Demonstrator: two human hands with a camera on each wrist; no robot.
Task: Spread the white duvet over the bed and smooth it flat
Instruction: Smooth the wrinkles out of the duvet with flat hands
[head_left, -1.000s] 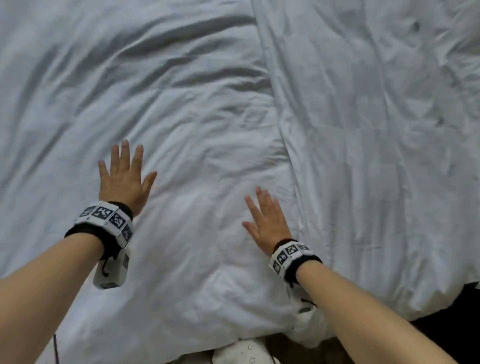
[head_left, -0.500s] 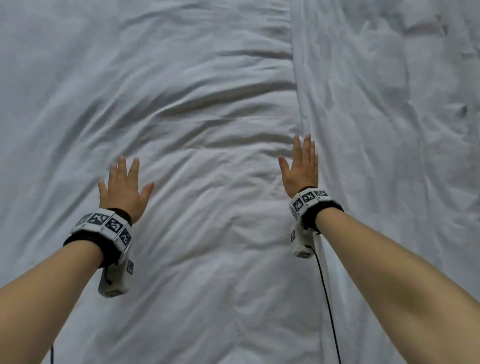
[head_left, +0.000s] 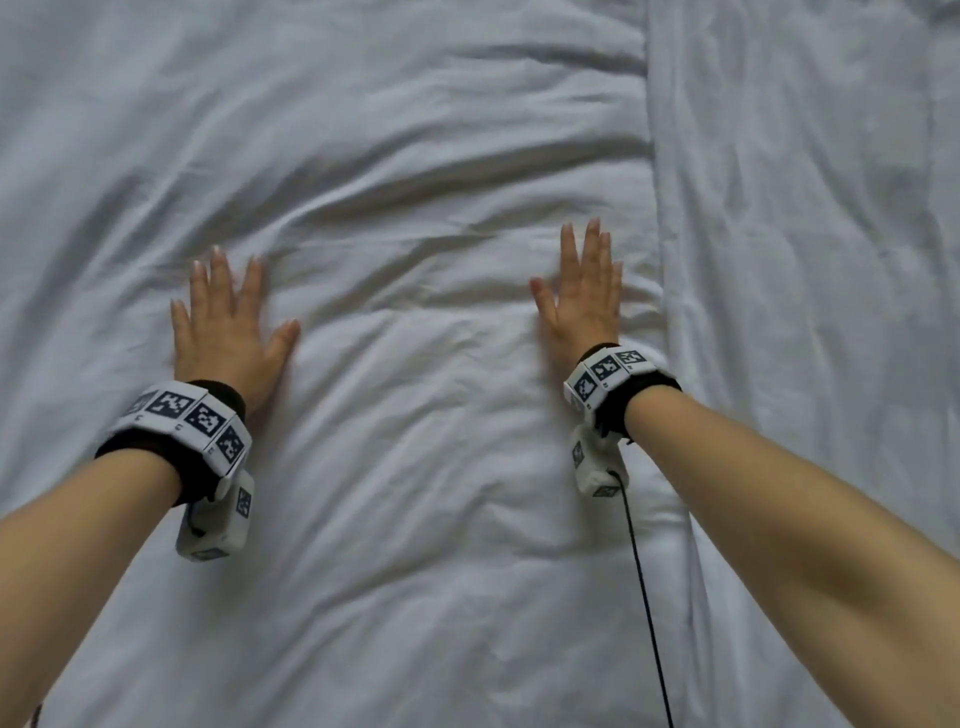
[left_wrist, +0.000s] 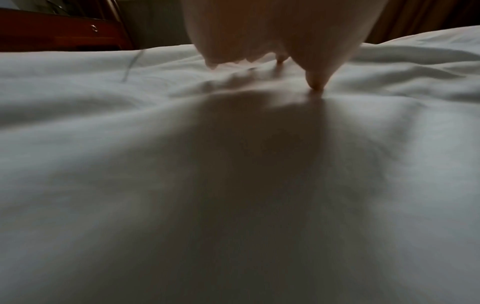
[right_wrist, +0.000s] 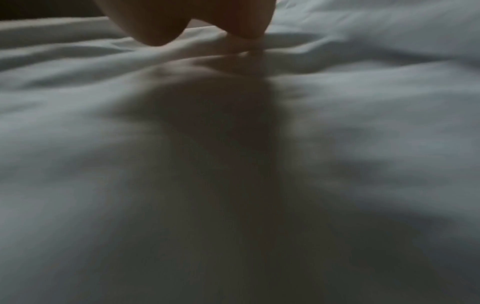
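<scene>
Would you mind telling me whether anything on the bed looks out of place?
Nothing is damaged or spilled. The duvet is creased between the left hand and right hand, which lie flat on it.

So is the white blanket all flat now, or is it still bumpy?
Still bumpy. The duvet is spread out, but creases run across it ahead of the flat left hand and right hand.

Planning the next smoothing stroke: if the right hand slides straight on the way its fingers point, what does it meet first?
The right hand, flat on the duvet, would likely meet the crosswise wrinkles just ahead of its fingers. The lengthwise edge runs alongside, not across.
</scene>
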